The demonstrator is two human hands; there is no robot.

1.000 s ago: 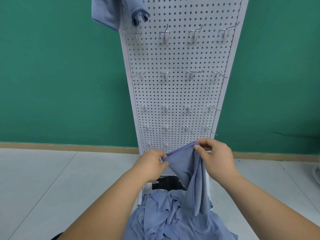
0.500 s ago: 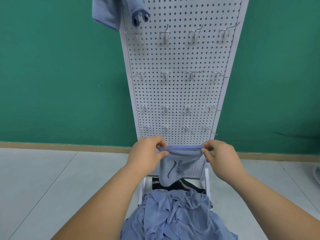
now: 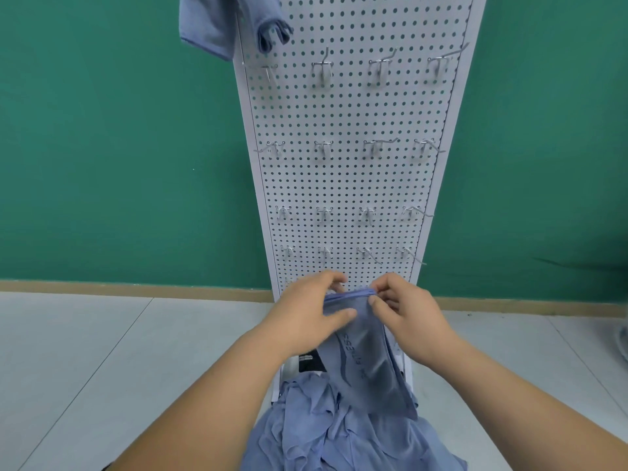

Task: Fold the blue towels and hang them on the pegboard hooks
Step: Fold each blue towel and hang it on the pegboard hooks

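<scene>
Reaching forward at twelve o'clock, left hand (image 3: pixel 311 309) and right hand (image 3: pixel 409 309) sit close together, fingers curled, pinching the folded blue towel's (image 3: pixel 365 355) top edge.

Pegboard (image 3: pixel 353 185) upright vs. green wall (image 3: pixel 119 147). Hooks (image 3: pixel 321 68) jut out in rows, bare exc. top-L corner, covered by hung towels (image 3: pixel 204 25). Reach-in room betw. upper rows. Lowest rows blocked: left hand (image 3: pixel 306 314), right hand (image 3: pixel 407 314) and held towel (image 3: pixel 363 355) in front. Towel pile (image 3: pixel 339 430) crowds board foot. Floor (image 3: pixel 102 351) L & R open.
</scene>
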